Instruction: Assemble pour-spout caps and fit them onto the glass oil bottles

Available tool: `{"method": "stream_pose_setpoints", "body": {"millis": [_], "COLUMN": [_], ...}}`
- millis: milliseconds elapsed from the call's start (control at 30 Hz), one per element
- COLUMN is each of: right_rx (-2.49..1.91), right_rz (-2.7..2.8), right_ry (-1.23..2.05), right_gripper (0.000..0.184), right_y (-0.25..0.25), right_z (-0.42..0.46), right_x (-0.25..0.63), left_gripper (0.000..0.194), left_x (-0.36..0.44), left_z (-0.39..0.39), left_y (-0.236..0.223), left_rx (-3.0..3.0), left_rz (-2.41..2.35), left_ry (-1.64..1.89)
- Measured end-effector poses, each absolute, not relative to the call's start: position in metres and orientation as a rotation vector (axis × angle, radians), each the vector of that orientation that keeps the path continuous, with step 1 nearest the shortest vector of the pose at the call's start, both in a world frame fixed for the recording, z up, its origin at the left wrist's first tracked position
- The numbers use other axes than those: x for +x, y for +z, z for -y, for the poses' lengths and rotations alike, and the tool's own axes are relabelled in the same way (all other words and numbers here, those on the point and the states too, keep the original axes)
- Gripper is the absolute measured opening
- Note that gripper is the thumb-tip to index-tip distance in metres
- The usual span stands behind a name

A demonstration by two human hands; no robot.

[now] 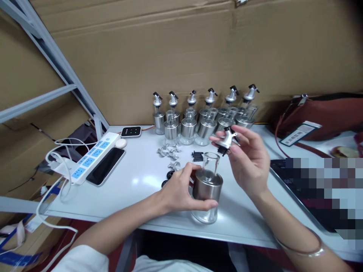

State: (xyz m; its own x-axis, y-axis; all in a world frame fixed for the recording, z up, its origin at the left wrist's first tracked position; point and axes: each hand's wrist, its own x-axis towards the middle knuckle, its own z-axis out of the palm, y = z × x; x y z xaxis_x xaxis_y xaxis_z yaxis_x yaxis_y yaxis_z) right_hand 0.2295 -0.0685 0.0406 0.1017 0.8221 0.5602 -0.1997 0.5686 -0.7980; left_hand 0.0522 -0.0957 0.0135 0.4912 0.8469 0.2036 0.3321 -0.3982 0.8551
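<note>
My left hand (184, 190) is wrapped around a glass bottle (209, 185) with a steel sleeve, which stands upright near the table's front edge. The bottle's neck is open. Above and to the right of that neck, my right hand (249, 156) pinches a silver-and-black pourer spout (227, 140), its black stopper end tilted down and apart from the glass. Beyond my left hand lie loose silver spout parts (169, 151), small black pieces (197, 156) and black round caps (170, 174), the last partly hidden by the hand.
At the back, a row of bottles fitted with spouts (210, 96) stands behind bottles without spouts (188, 130). On the left lie a power strip (93, 156), a phone (106, 166) and a small black-screened device (131, 131). A brown bag (334, 117) and a dark tablet-like slab (295, 189) occupy the right.
</note>
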Motion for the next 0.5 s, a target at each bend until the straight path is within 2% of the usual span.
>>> {"method": "stream_pose_setpoints", "body": {"millis": [200, 500], "right_rx": [-0.524, -0.618], "right_rz": [1.322, 1.383], "right_ry": [0.917, 0.866], "right_gripper": [0.025, 0.036], "right_y": [0.055, 0.045], "right_z": [0.065, 0.067], "right_x": [0.222, 0.219], "left_gripper": [0.074, 0.072], "left_x": [0.052, 0.053], "left_z": [0.092, 0.093], "left_y": [0.007, 0.004], "left_rx": [2.043, 2.087], "left_rz": [-1.032, -0.984], "left_ry": [0.807, 0.73]}}
